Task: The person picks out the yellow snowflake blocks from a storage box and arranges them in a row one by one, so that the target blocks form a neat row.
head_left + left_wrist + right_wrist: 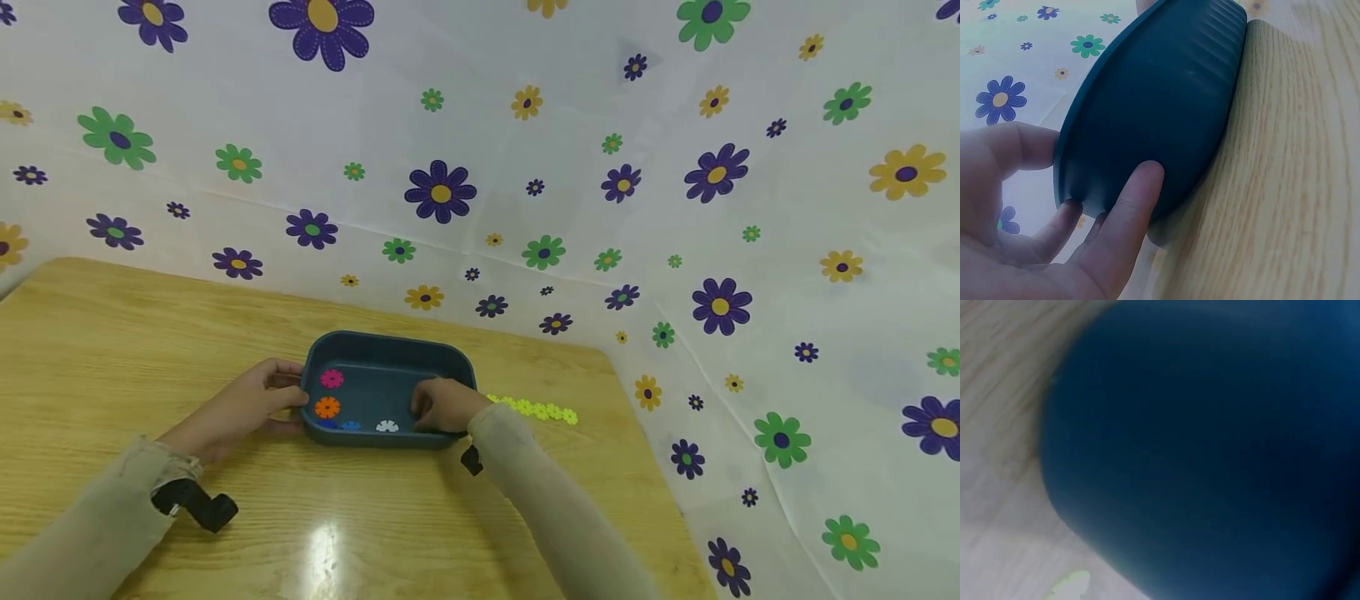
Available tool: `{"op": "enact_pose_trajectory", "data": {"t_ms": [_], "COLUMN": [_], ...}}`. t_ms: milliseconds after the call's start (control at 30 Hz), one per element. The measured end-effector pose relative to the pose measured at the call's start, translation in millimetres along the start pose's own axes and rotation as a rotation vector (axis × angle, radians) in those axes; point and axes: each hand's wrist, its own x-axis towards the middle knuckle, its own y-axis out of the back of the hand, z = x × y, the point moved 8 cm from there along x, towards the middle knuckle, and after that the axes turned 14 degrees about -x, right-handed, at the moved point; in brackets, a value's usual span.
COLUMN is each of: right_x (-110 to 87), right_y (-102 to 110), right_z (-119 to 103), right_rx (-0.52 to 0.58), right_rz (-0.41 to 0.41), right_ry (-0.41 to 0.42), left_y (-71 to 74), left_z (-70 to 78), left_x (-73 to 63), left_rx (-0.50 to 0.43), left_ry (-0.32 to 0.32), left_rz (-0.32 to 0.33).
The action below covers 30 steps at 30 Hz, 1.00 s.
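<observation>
A dark blue-green tray [375,383] with rounded corners stands on the table. My left hand [258,404] holds its left end, and in the left wrist view the fingers [1141,194] lie against the outer wall. Inside the tray are snowflake discs: a pink one [332,379], an orange one [327,407], blue ones [351,426] and a white one [387,426]. My right hand [444,404] reaches over the right end into the tray with bent fingers. Its fingertips are hidden, so anything between them does not show. The tray's outer wall [1197,450] fills most of the right wrist view, blurred.
A row of yellow-green snowflake discs [540,410] lies on the wooden table [360,533] to the right of the tray, partly behind my right wrist. White cloth [480,142] with printed flowers hangs behind and along the right side of the table.
</observation>
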Motion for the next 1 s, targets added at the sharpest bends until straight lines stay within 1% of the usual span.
{"op": "enact_pose_trajectory", "data": {"t_ms": [233,333,400,533,600,800,900,1000], "right_x": [1.1,1.3,1.7,4.4,6.5,10.0,9.7,8.9], "right_y": [0.4,-0.5,-2.2,-6.5,-8.8,-11.1,-9.4,-6.3], "right_z": [-0.7,0.1,0.4,-0.7,-0.6,0.8,0.7,-0.4], "right_rx": [0.057,0.098,0.125,0.148,0.147,0.154,0.184,0.235], "right_rz": [0.086,0.086,0.072,0.054,0.057,0.064,0.069,0.08], "right_ry": [-0.057,-0.083,-0.088,-0.071,-0.059,-0.061,-0.046,-0.014], "left_y": [-0.3,-0.3,-0.5,1.5,2.3,2.1,1.7,1.2], "left_z": [0.3,-1.0,-1.9,-3.1,-3.2,-2.6,-1.8,-1.2], "left_x": [1.7,2.2,2.6,3.0,3.2,2.8,2.4,2.3], "left_rx": [-0.004,-0.008,-0.009,-0.012,-0.017,-0.009,-0.004,0.0], "left_ry": [0.005,0.007,0.006,0.008,0.012,0.01,0.007,0.008], "left_rz": [0.009,0.008,0.004,0.013,0.018,0.019,0.018,0.017]}}
